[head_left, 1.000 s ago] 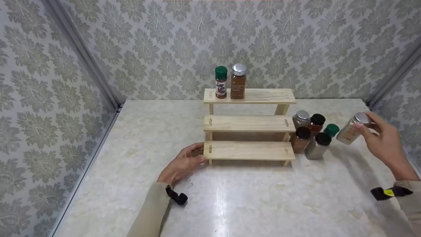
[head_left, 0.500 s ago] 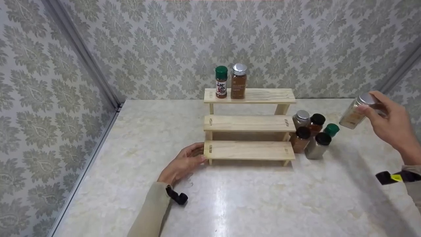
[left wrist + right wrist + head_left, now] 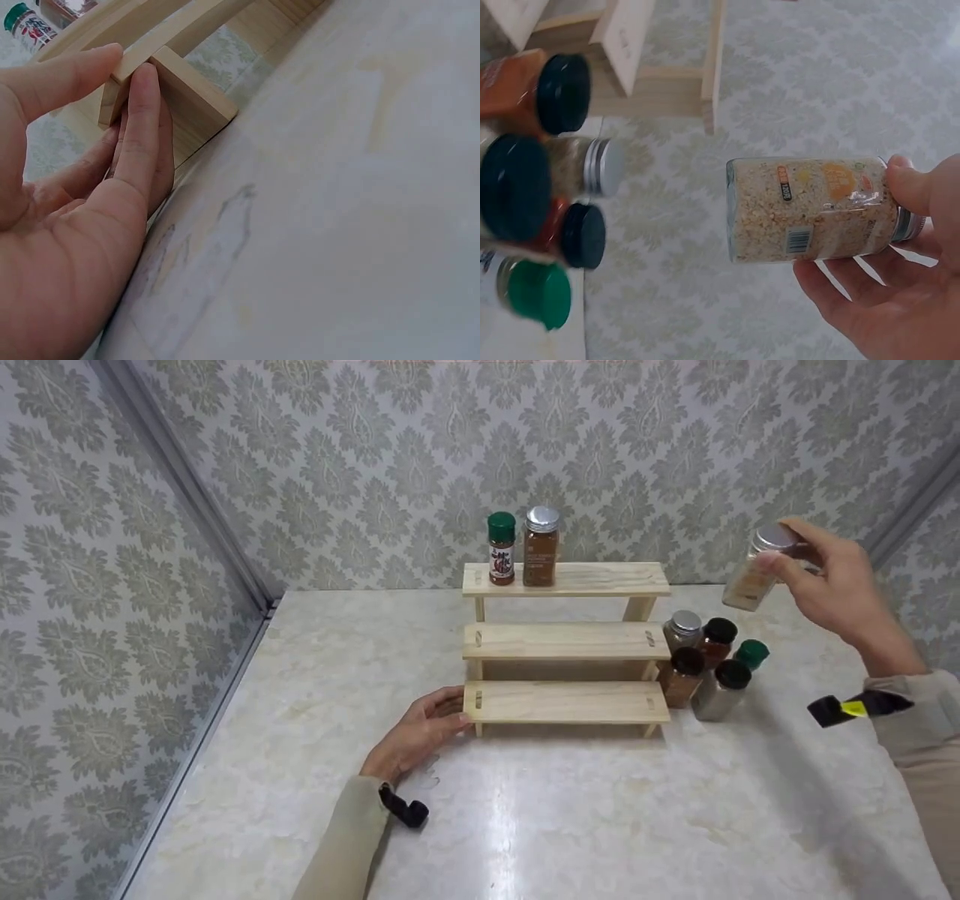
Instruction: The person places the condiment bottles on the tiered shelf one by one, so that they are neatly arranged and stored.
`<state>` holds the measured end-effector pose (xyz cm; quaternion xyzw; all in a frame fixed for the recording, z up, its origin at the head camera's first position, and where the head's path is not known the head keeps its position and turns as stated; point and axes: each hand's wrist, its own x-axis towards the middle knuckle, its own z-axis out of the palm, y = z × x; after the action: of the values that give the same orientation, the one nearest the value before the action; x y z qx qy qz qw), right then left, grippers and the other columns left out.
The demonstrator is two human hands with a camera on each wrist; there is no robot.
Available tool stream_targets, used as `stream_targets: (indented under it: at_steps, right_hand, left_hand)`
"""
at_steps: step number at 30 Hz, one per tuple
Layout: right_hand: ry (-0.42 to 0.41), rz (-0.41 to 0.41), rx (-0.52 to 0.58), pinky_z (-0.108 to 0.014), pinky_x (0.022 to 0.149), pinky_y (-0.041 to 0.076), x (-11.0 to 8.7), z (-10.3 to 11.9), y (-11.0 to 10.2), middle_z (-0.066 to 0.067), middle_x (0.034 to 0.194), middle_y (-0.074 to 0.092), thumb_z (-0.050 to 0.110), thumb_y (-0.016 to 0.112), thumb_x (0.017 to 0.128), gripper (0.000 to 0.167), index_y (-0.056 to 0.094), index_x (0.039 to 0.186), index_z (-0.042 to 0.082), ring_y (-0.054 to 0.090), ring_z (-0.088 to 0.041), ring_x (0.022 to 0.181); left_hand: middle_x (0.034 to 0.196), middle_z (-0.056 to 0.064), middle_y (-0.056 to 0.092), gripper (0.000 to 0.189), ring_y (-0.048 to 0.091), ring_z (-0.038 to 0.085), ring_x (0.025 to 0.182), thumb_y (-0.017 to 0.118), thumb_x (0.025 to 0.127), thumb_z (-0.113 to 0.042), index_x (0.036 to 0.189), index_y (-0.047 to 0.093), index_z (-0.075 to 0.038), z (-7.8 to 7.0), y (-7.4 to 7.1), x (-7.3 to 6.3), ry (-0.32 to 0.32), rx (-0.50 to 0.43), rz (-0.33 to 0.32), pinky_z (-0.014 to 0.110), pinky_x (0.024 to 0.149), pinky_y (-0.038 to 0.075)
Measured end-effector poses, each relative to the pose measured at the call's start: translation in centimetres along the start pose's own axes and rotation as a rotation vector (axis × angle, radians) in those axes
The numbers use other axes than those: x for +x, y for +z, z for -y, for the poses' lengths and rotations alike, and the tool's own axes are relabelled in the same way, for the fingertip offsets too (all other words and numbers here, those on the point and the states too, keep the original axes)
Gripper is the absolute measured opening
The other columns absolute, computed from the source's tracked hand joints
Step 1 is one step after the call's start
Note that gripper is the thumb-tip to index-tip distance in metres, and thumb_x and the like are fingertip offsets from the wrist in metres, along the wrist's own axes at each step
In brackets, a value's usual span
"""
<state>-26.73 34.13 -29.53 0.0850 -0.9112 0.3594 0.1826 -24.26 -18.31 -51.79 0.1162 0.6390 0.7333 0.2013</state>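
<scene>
While the left hand (image 3: 417,733) pinches a wooden rack (image 3: 562,640), the right hand (image 3: 838,585) holds a jar of granules (image 3: 750,579) aloft

Left thumb and fingers close on the left end of the bottom shelf (image 3: 566,702); those of the right curl round the jar's silver cap (image 3: 776,538), the jar tilted above the table (image 3: 600,810), right of the rack. Side by side on the top shelf (image 3: 607,576) stand a green-capped shaker (image 3: 502,556) and a spice jar (image 3: 540,556). Five more bottles (image 3: 681,688) cluster near the rack's right end.

No readable wording, barcode (image 3: 799,240) on granule-filled jar (image 3: 817,210) (its lettering (image 3: 784,184) too small)
</scene>
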Motion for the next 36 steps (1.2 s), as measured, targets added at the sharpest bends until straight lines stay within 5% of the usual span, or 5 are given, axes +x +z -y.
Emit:
stream_targets:
  at_steps: [3, 7, 15, 36]
  right_hand:
    - [-0.029, 0.023, 0.032, -0.015, 0.086, 0.043, 0.9, 1.3, 0.7, 0.007, 0.129, 0.063, 0.039, 0.065, 0.107, 0.055, 0.054, 0.157, 0.017, 0.060, -0.017, 0.134]
    - [-0.052, 0.047, 0.069, -0.018, 0.091, 0.045, 1.9, 3.0, 1.8, -0.007, 0.136, 0.062, 0.038, 0.065, 0.108, 0.055, 0.054, 0.156, 0.015, 0.059, -0.031, 0.138]
    - [-0.148, 0.078, 0.168, -0.015, 0.086, 0.046, 3.6, 5.8, 4.1, 0.005, 0.122, 0.064, 0.029, 0.068, 0.107, 0.046, 0.060, 0.149, 0.011, 0.063, -0.002, 0.118]
    - [-0.192, 0.217, 0.250, -0.024, 0.100, 0.051, 6.8, 9.9, 9.5, -0.016, 0.130, 0.062, 0.019, 0.066, 0.108, 0.042, 0.059, 0.147, 0.006, 0.062, -0.029, 0.125]
  left_hand:
    - [0.161, 0.019, 0.048, 0.068, 0.053, 0.026, 0.144, 0.074, 0.101, -0.010, 0.160, 0.041, -0.001, 0.0, 0.0, -0.1, -0.003, 0.010, -0.004, 0.036, 0.116, 0.052]
    - [0.162, 0.019, 0.049, 0.067, 0.053, 0.027, 0.144, 0.074, 0.101, -0.011, 0.160, 0.042, -0.002, 0.0, -0.1, 0.0, -0.003, 0.034, -0.008, 0.036, 0.115, 0.052]
    - [0.161, 0.019, 0.049, 0.067, 0.054, 0.027, 0.143, 0.074, 0.101, -0.011, 0.159, 0.042, -0.001, 0.1, 0.0, 0.1, -0.013, 0.042, -0.017, 0.037, 0.115, 0.052]
    - [0.159, 0.021, 0.051, 0.063, 0.053, 0.032, 0.144, 0.074, 0.102, -0.015, 0.157, 0.046, -0.001, 0.2, 0.2, 0.3, -0.003, 0.096, -0.056, 0.038, 0.115, 0.053]
